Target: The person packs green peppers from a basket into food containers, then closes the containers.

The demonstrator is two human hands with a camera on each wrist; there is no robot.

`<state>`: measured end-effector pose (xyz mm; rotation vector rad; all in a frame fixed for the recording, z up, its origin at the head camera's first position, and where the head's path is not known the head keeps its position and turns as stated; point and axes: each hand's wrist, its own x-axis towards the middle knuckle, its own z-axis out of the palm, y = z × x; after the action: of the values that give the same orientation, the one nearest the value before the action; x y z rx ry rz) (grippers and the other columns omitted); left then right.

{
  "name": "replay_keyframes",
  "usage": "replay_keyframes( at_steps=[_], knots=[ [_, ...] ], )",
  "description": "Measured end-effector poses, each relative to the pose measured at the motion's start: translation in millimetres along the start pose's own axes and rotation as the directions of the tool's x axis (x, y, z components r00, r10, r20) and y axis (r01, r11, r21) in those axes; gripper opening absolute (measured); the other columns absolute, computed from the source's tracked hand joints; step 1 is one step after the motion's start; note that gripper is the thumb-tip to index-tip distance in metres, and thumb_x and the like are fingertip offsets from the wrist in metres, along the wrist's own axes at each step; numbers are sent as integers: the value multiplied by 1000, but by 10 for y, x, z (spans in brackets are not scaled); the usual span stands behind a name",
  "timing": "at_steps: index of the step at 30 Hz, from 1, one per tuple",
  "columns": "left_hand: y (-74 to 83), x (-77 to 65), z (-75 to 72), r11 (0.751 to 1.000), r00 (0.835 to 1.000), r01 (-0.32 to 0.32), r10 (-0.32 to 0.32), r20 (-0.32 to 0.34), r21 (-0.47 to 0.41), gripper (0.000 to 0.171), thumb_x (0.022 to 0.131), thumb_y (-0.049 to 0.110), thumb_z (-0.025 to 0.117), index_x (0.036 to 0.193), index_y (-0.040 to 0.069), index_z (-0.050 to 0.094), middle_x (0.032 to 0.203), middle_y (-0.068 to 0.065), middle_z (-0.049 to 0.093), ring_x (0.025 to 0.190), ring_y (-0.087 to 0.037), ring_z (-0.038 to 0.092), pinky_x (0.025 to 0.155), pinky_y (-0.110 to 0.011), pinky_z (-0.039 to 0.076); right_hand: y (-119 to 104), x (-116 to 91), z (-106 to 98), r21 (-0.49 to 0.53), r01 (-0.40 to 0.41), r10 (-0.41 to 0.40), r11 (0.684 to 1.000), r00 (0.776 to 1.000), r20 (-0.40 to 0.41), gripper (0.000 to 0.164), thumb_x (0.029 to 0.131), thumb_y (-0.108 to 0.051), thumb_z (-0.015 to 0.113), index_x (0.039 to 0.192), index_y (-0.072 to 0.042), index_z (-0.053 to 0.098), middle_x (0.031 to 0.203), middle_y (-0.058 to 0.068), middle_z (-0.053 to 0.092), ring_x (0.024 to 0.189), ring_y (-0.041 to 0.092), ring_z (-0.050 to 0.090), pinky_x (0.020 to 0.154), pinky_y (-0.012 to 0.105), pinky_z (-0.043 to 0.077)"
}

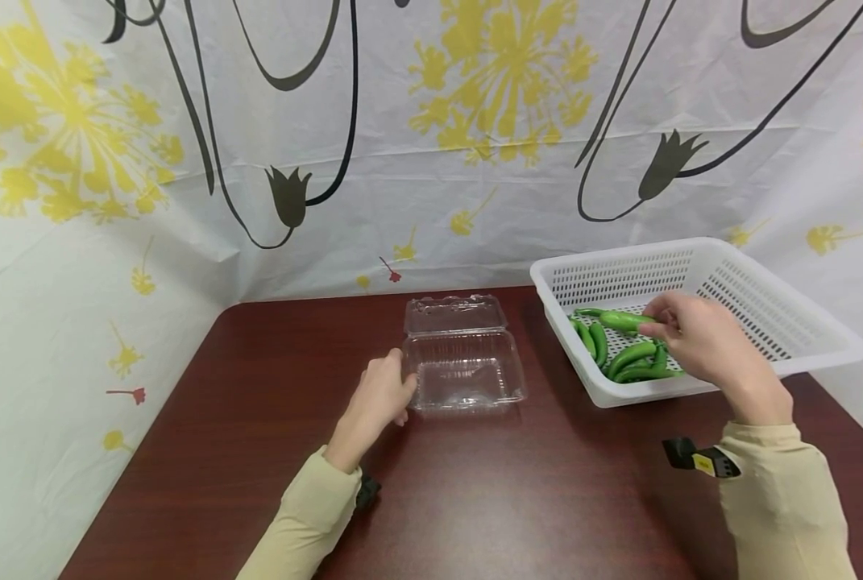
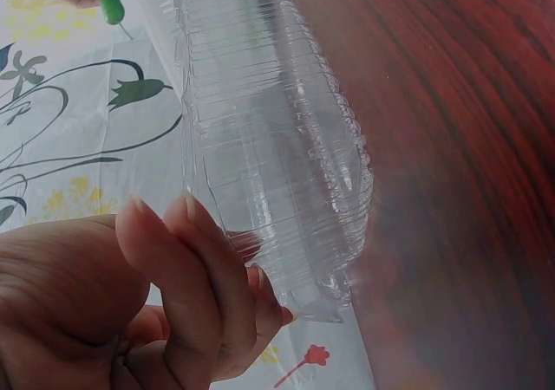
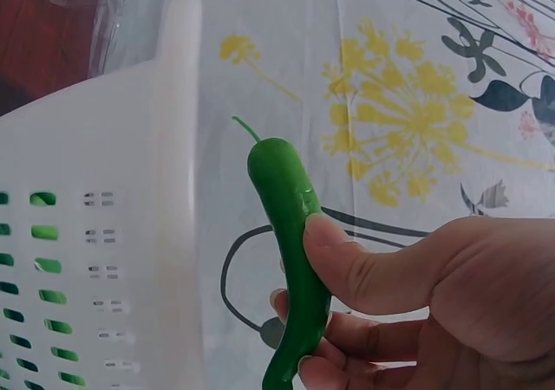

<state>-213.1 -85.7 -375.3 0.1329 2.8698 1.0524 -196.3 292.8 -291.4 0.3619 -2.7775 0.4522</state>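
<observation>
A bright green chili pepper [image 1: 622, 321] is pinched by my right hand [image 1: 699, 334], above the white basket. In the right wrist view the thumb presses one side of this pepper [image 3: 286, 199] and fingers curl behind it, its thin stem pointing up. My left hand [image 1: 383, 391] is at the left side of a clear plastic clamshell box [image 1: 467, 370], which stands with its lid raised at the back. Up close, fingers of the left hand [image 2: 191, 286] bend around the near end of the box [image 2: 269, 147], one of them showing through the plastic.
The white perforated basket [image 1: 823, 330] stands at the right of the dark red table [image 1: 271, 346]. Several more green peppers [image 1: 632, 354] lie in its left part. A patterned cloth [image 1: 373, 145] hangs behind the table.
</observation>
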Motion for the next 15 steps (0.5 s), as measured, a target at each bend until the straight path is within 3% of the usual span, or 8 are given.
replay_keyframes(
  at_steps=[15],
  knots=[
    [0,-6,-8,1000,1000,3,-3,13,0,53,90,12,56,134,-7,35,65,-9,54,35,-14,54,35,-25,44,-68,7,9,-2,81,-81,997,994,-67,16,78,-12,72,86,0,64,70,5,58,65,23,54,60,40,39]
  ],
)
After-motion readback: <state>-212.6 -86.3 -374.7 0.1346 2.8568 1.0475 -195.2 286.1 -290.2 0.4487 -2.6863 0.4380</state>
